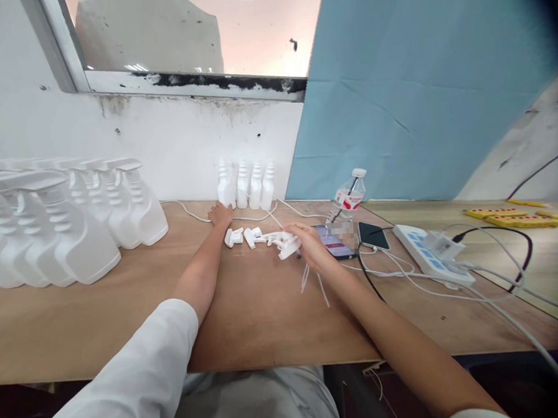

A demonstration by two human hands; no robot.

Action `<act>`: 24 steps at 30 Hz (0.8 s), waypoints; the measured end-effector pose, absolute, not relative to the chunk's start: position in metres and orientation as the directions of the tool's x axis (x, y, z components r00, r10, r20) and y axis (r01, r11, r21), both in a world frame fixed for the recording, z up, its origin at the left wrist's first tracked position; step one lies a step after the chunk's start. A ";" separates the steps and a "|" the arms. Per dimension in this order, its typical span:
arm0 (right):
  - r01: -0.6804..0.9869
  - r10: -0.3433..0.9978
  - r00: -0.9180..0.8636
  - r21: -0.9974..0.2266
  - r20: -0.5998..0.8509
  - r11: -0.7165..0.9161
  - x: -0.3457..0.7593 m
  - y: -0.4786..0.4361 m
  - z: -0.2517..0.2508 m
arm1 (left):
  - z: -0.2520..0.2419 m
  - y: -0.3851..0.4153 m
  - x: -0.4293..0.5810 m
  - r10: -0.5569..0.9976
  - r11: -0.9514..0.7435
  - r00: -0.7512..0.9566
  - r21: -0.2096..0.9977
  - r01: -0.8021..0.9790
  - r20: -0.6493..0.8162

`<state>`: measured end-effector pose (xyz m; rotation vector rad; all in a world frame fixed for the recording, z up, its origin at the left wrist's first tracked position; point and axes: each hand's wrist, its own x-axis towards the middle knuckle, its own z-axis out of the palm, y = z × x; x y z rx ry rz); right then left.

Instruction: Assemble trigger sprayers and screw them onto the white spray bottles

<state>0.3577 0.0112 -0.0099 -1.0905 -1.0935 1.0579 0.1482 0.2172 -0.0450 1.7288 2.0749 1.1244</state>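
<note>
My left hand (220, 214) reaches to the back of the table, its fingers around the lower part of a white plastic bottle (223, 188), the leftmost of a short row against the wall. The bottle has a ribbed neck and no head on it. My right hand (307, 240) is closed on a white spray trigger head (286, 243) with a thin dip tube. Several more trigger heads (234, 237) lie on the table between my hands, and thin white tubes (321, 289) show below my right hand. My right fingertips are partly hidden.
Large groups of white spray bottles (85, 250) stand at the left. To the right are a clear drink bottle (350, 196), a lit phone (335, 242), a dark phone (373, 236) and a power strip (426, 254) with tangled cables. Yellow objects (518, 219) lie far right.
</note>
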 end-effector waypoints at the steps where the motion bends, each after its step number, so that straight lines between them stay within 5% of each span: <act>1: -0.095 0.981 0.139 -0.985 0.133 0.146 0.357 0.011 -0.010 | -0.047 0.216 0.149 0.915 0.001 -0.262 0.645 0.764 0.308; 10: -0.107 0.986 0.128 -0.987 0.109 0.123 0.353 0.006 -0.007 | -0.042 0.219 0.148 0.937 -0.014 -0.199 0.599 0.800 0.287; 24: -0.232 0.985 0.137 -0.964 0.102 0.131 0.356 0.009 -0.008 | -0.024 0.236 0.149 0.972 0.025 -0.215 0.865 0.502 0.097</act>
